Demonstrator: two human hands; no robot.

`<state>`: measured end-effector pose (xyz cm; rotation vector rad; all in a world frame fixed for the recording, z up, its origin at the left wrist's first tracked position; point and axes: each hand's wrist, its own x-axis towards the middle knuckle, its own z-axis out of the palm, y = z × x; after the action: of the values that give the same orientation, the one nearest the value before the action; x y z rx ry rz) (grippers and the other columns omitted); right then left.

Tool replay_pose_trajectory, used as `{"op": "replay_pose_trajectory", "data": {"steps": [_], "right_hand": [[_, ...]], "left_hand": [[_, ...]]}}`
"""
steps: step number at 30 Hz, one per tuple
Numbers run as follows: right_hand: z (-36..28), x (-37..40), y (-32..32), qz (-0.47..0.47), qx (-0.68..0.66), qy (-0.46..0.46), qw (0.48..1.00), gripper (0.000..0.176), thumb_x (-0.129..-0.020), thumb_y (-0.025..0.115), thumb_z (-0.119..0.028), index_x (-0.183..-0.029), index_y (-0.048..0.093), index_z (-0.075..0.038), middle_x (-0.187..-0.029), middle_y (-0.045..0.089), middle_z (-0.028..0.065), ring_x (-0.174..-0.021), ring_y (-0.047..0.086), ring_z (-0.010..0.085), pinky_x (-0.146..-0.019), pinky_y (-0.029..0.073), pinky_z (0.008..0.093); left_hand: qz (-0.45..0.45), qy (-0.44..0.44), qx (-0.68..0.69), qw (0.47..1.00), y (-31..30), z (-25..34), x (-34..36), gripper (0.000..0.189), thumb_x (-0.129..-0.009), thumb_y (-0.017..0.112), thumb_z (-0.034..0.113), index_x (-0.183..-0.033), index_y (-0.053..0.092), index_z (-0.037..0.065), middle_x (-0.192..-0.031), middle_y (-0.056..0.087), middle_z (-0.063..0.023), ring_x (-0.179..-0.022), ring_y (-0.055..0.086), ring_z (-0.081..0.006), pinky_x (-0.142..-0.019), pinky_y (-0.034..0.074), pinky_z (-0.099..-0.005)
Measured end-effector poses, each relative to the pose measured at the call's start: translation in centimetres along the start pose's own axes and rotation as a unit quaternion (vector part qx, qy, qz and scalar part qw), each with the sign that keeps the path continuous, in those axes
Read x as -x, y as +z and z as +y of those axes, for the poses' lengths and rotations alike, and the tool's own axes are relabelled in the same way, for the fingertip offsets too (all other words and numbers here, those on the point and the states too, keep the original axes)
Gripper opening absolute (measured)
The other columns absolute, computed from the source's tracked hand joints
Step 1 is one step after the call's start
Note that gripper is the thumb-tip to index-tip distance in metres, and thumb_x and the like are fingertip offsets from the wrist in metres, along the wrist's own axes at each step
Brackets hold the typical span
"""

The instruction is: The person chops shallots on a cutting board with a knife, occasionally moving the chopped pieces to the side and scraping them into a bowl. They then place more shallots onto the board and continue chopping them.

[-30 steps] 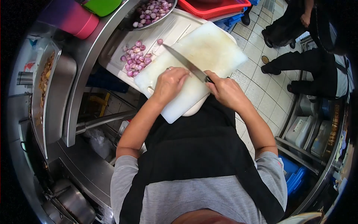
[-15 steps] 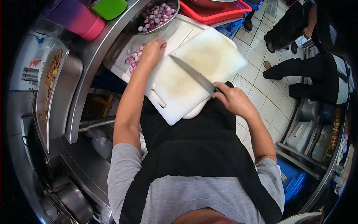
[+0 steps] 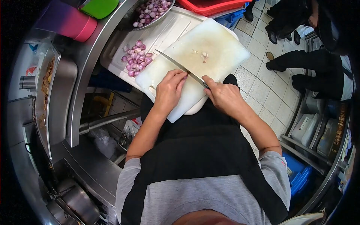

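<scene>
The right hand has its grip closed around the handle of the kitchen knife, whose blade slants across the cutting board. Beside the blade, the left hand has its fingers bunched over a shallot, mostly hidden beneath them. Small pale pieces lie beyond the blade. Both forearms reach forward, converging over the board's near part.

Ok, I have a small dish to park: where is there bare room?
Bare: the far right end of the cutting board, beyond the pale pieces, and the white tray between metal bowl and board. Crowded: the shallot pile, and around left hand, right hand and knife.
</scene>
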<state>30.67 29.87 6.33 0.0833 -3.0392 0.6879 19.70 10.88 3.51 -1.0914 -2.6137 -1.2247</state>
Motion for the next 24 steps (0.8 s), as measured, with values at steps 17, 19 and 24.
{"op": "replay_pose_trajectory", "data": {"steps": [17,19,24], "right_hand": [[0.0,-1.7,0.4,-0.042,-0.019,0.0,0.999,0.038,-0.097,0.057,-0.023,-0.131,0.047,-0.008,-0.075,0.068,0.0195,-0.066,0.067,0.038,-0.057,0.052,0.0476],[-0.1,-2.0,0.1,-0.045,-0.012,-0.005,0.999,0.038,-0.097,0.057,-0.023,-0.13,0.048,-0.008,-0.074,0.068,0.0192,-0.066,0.067,0.0381,-0.057,0.052,0.0477],[-1.1,0.1,-2.9,-0.071,0.006,0.013,0.997,0.038,-0.097,0.057,-0.023,-0.13,0.048,-0.007,-0.074,0.068,0.019,-0.066,0.067,0.038,-0.057,0.052,0.0478]], "left_hand": [[0.039,-0.018,0.062,0.997,0.4,-1.0,0.0,0.013,-0.084,0.071,0.003,-0.098,0.073,0.002,-0.097,0.072,-0.0124,-0.086,0.071,-0.0261,-0.074,0.057,-0.033],[0.038,-0.006,0.057,0.998,0.3,-1.1,0.0,0.013,-0.085,0.07,0.002,-0.098,0.073,0.002,-0.097,0.072,-0.0124,-0.085,0.071,-0.0259,-0.074,0.057,-0.0328],[0.041,-0.014,0.064,0.997,0.4,-1.2,0.1,0.012,-0.085,0.07,0.002,-0.097,0.073,0.002,-0.097,0.072,-0.0126,-0.086,0.071,-0.0257,-0.075,0.057,-0.0331]]}}
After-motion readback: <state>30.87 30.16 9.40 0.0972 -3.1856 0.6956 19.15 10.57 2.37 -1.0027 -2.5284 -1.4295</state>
